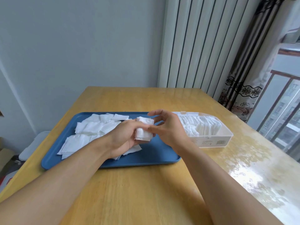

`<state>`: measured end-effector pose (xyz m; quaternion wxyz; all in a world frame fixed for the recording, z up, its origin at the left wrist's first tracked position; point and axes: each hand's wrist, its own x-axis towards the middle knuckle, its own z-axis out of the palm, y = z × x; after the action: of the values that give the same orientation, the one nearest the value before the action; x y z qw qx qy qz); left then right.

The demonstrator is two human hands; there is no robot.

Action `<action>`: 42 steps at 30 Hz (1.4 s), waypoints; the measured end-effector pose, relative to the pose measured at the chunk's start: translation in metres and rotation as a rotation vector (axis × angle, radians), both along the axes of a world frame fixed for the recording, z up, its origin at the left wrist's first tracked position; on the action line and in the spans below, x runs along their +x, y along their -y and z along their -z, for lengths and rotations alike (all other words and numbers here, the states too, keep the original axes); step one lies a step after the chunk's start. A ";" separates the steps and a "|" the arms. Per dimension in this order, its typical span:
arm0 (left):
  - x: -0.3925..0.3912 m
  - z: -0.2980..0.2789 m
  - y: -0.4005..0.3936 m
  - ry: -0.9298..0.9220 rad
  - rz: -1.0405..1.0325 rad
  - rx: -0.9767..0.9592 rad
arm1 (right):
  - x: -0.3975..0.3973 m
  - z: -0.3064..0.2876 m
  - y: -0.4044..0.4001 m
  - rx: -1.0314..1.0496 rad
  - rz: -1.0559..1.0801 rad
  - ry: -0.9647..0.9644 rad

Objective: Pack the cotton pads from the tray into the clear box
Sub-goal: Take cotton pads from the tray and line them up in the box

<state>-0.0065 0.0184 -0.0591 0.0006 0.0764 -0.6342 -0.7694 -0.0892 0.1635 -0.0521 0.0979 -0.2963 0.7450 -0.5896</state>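
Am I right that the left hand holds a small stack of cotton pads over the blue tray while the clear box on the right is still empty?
Not quite. In the head view the clear box already holds rows of pads. The rest stands: the left hand grips a small stack of cotton pads over the blue tray.
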 end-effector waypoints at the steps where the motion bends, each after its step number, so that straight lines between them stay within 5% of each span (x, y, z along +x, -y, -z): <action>1: 0.001 0.001 -0.001 -0.001 -0.030 -0.053 | 0.000 -0.001 0.000 0.053 0.028 -0.045; 6: 0.006 0.002 -0.006 -0.029 -0.031 -0.171 | 0.001 -0.009 -0.007 0.287 0.005 -0.204; 10: 0.004 0.004 -0.003 -0.065 -0.053 -0.200 | 0.000 -0.013 -0.007 0.196 0.003 -0.115; 14: 0.002 -0.002 -0.004 -0.037 -0.252 0.053 | -0.004 -0.022 -0.012 0.079 0.068 -0.088; 18: 0.001 -0.018 -0.013 -0.008 -0.289 0.174 | -0.016 -0.037 -0.031 0.203 -0.027 -0.346; 26: -0.011 -0.048 -0.039 0.132 0.030 0.276 | -0.036 -0.060 -0.077 0.396 -0.171 -0.832; 30: -0.030 -0.052 -0.063 0.119 -0.040 0.271 | -0.051 -0.071 -0.115 0.375 -0.164 -0.695; 34: -0.061 -0.037 -0.085 -0.068 -0.361 -0.178 | -0.067 -0.077 -0.147 0.249 -0.012 -0.562; 36: -0.077 -0.027 -0.096 -0.159 -0.398 -0.419 | -0.076 -0.079 -0.157 0.477 0.019 -0.598; 42: -0.105 -0.004 -0.119 -0.101 -0.205 -0.745 | -0.086 -0.060 -0.153 1.071 0.078 -0.544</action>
<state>-0.1110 0.1377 -0.0554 0.1366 0.0960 -0.8585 -0.4849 -0.1751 0.3166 0.0075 0.0175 -0.3184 0.9470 -0.0387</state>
